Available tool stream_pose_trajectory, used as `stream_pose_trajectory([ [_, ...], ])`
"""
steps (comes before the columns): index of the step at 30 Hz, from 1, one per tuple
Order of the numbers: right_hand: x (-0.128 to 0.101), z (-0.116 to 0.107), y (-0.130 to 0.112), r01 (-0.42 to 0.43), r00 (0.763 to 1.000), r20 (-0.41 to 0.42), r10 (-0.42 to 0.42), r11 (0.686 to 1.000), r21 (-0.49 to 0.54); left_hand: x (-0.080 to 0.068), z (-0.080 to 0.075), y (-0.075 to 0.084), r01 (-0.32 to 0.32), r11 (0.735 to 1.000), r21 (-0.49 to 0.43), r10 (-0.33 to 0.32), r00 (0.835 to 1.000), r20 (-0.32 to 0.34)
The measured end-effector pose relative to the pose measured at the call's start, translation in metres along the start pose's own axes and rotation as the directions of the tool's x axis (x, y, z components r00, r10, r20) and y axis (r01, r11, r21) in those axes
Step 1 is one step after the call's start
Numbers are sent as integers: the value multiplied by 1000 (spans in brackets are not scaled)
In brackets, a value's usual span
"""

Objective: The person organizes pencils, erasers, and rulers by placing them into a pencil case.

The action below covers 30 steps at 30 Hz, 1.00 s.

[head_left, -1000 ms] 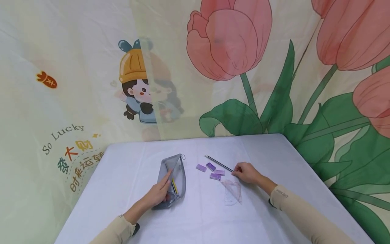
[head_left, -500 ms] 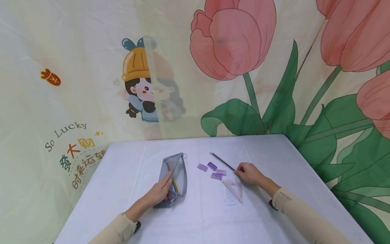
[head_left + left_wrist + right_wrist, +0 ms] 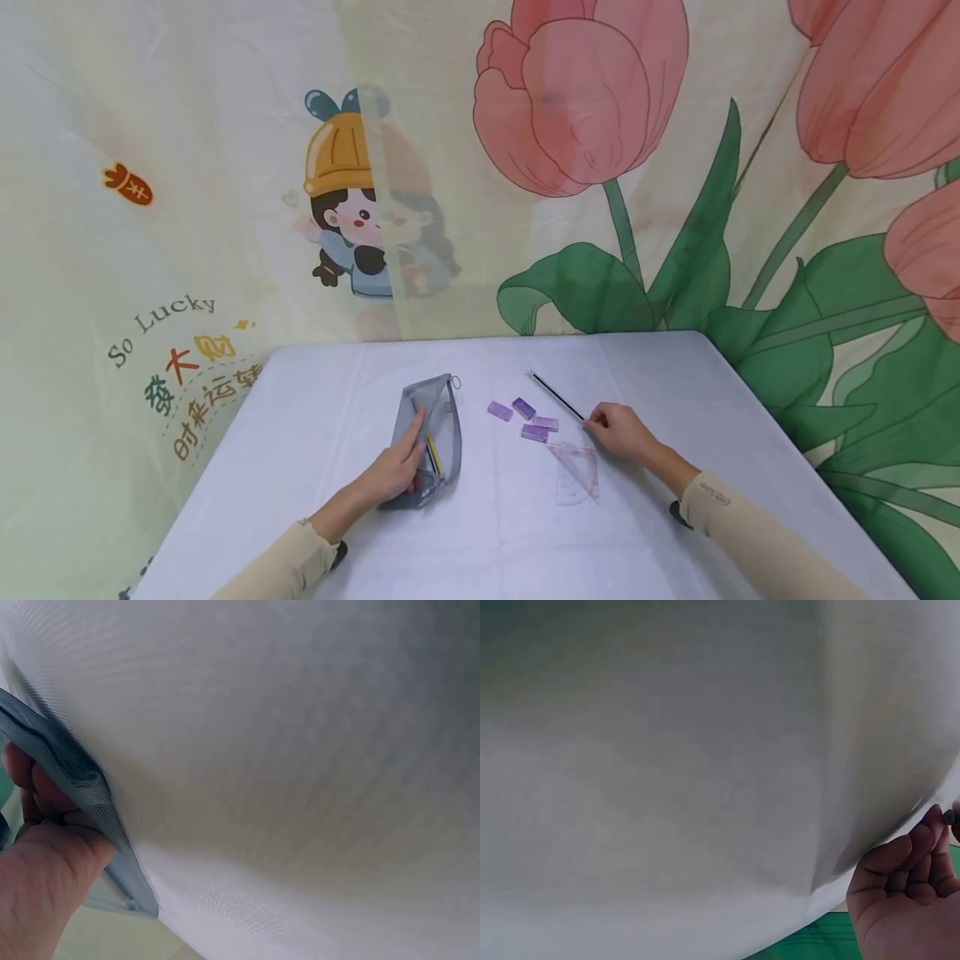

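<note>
Pinching pencil [image 3: 557, 395] end, right hand [image 3: 619, 431] should lift it level; left hand [image 3: 396, 471] grips mesh pouch [image 3: 429, 433], holding mouth open on table [image 3: 675, 375].

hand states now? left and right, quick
Left hand: grips the grey mesh pencil case at its near end.
Right hand: fingers curled, pinching the near end of the black pencil.

Both forearms reach forward in beige sleeves. The left hand [image 3: 395, 475] lies on the near end of the pencil case [image 3: 431, 425] — thumb and fingers curled round its edge. Right of the case, the right hand [image 3: 617, 432] rests knuckles up, fingertips pinched together — wrist bent slightly inward.
</note>
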State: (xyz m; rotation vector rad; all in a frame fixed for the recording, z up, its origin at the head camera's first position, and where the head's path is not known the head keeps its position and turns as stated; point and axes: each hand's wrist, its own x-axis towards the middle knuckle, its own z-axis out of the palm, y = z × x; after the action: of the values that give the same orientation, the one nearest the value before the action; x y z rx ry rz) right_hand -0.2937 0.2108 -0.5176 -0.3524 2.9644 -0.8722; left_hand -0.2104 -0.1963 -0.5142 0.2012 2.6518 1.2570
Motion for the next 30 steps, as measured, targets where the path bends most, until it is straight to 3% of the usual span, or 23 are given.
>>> stream_pose_trajectory([
  [17,-12,-3,-6,-40,995,-88,40,999,4,1,0,2,2,1000,13,-2,1000,11],
  [24,-15,-4,-14,-60,995,-78,68,993,103,1,1,1,3,1000,2,-3,1000,13],
  [30,-19,-1,-35,-82,994,-53,95,977,199,0,0,3,1,1000,7,-1,1000,6],
])
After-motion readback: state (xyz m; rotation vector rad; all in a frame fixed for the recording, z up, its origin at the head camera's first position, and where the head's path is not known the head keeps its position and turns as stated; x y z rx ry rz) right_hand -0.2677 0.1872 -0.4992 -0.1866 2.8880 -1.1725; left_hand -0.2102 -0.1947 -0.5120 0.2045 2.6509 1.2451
